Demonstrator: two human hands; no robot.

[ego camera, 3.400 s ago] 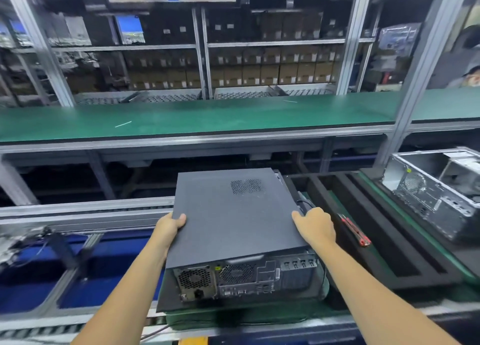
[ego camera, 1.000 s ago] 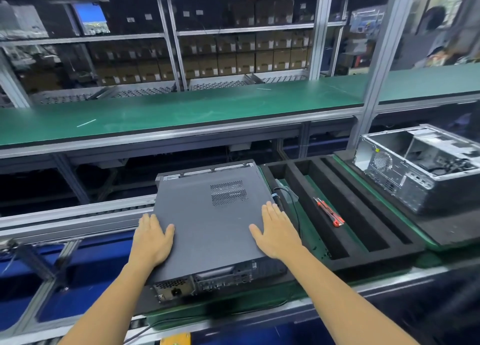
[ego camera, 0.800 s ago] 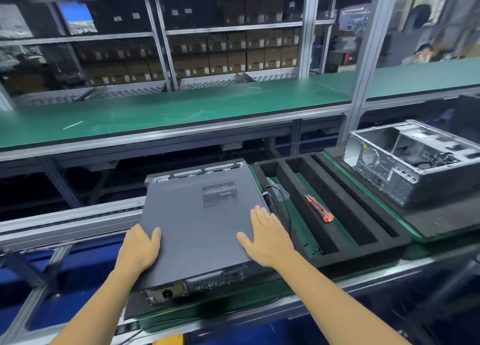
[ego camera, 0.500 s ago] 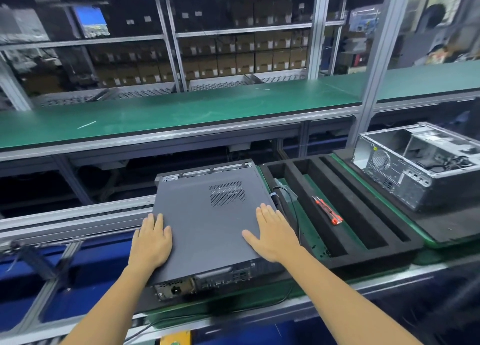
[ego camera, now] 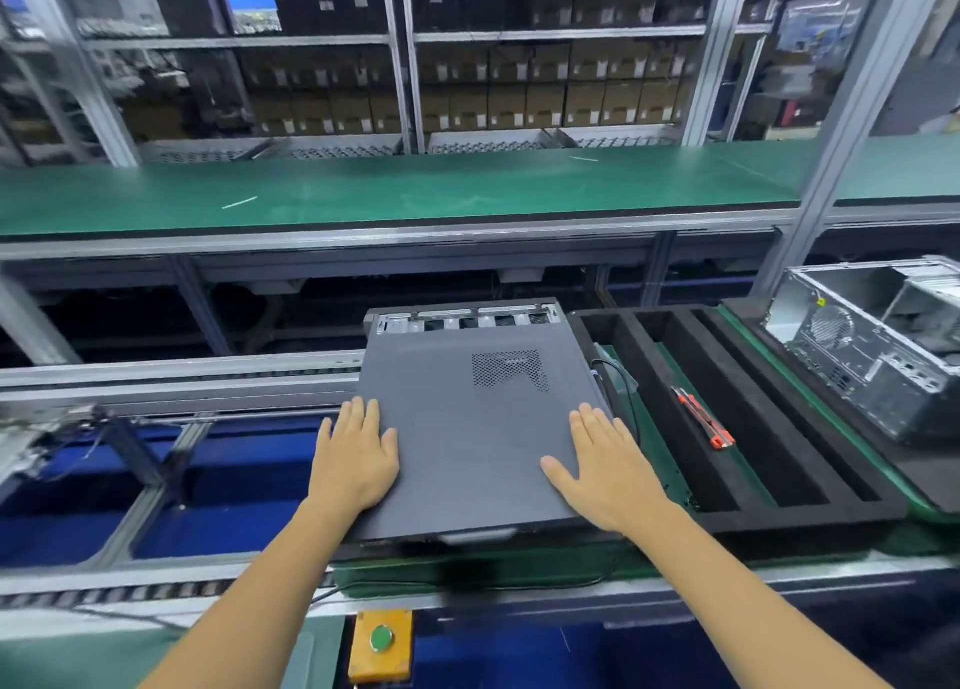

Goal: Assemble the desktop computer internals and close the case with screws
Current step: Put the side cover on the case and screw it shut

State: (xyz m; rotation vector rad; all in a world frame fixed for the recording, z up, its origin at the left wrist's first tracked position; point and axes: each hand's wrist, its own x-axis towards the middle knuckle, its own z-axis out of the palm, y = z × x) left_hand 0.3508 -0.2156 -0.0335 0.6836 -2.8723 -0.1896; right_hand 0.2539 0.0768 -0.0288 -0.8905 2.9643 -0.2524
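Note:
A desktop computer case lies flat on the conveyor line with its dark grey side panel (ego camera: 467, 428) on top; a vent grille sits near the panel's far right. A strip of the metal chassis (ego camera: 462, 320) shows beyond the panel's far edge. My left hand (ego camera: 358, 460) presses flat on the panel's near left part, fingers straight. My right hand (ego camera: 602, 467) presses flat on its near right edge, fingers straight and spread. A red-handled screwdriver (ego camera: 701, 418) lies in a slot of the black foam tray (ego camera: 810, 512) to the right. No screws are visible.
A second, open silver computer case (ego camera: 872, 345) stands at the far right. A green workbench (ego camera: 415, 189) runs across the back under shelves of boxes. A yellow box with a green button (ego camera: 382, 641) sits at the front edge. Blue conveyor frame lies left.
My hands went from gripping the panel's side edges to lying flat on top. The panel now sits nearer me on the chassis, exposing a strip of metal at the far end.

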